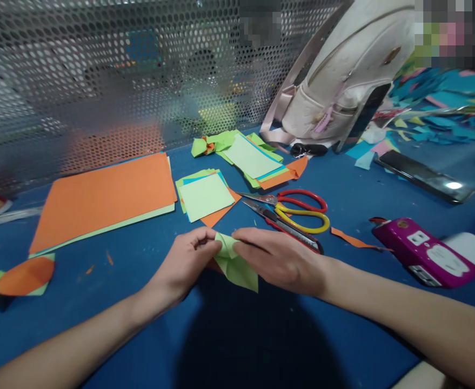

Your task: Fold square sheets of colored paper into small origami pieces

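And here you are, both hands in close, almost fingertip to fingertip. Your left hand [186, 259] pinches the upper edge of a folded light-green paper [241, 272] between thumb and curled fingers; your right hand [281, 262] grips the same piece from the other side, fingers bent over it. The paper sits right between your hands, just above the blue table [135, 254], one pointed corner hanging down beside your right fingers.

Just beyond your hands lies a stack of square papers [207, 195], pale green on top, and farther out a second paper stack [255, 156]. Past your right knuckles, scissors [322, 226] with red and yellow handles lie next to a cutter knife [288, 225]. Out to the right of that hand: a thin orange strip [350, 239], a purple power adapter [435, 254], and a dark phone [423, 175] farther away. Ahead and left of your left hand, large orange sheets [107, 197]; well off to its left, an orange oval piece [25, 275] on green paper.
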`<state>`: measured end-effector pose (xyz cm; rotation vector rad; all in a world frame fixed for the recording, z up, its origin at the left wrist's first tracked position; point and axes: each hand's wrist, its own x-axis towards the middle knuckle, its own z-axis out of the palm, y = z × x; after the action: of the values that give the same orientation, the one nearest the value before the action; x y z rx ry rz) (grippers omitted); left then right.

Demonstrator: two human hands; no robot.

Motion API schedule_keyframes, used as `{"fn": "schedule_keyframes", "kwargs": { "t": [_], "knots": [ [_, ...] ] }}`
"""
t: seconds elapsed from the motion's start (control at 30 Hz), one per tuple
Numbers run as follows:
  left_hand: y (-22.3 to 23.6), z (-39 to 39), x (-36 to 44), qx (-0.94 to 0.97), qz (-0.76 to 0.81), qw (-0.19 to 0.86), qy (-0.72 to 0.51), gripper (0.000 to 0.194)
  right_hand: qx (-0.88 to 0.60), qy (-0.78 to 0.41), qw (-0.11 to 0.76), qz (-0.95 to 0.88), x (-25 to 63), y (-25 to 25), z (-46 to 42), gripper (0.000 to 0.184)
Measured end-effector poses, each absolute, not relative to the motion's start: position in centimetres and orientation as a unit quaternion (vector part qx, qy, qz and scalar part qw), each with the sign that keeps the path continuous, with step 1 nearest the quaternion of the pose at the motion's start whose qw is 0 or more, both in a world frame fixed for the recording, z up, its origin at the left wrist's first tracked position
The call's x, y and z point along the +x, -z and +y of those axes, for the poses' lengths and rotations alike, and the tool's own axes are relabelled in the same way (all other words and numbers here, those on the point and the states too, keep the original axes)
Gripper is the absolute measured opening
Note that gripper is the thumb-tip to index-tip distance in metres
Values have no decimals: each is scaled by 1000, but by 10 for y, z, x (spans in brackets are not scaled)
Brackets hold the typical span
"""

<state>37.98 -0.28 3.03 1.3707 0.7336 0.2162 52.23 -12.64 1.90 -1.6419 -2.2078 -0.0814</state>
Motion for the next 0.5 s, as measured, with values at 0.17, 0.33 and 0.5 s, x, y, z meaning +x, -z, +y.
{"fn": "schedule_keyframes", "kwargs": {
  "t": [0.17,0.33,0.5],
  "knots": [
    [-29,-2,380,683,346,628,-139,6,-585,14,214,-782,522,-19,-127,28],
    [-24,-1,378,738,331,568,-152,10,-582,14,213,-785,522,-20,-127,32],
    [-27,-2,379,746,337,552,-159,10,-552,109,160,-811,522,-20,-127,33]
  ]
}}
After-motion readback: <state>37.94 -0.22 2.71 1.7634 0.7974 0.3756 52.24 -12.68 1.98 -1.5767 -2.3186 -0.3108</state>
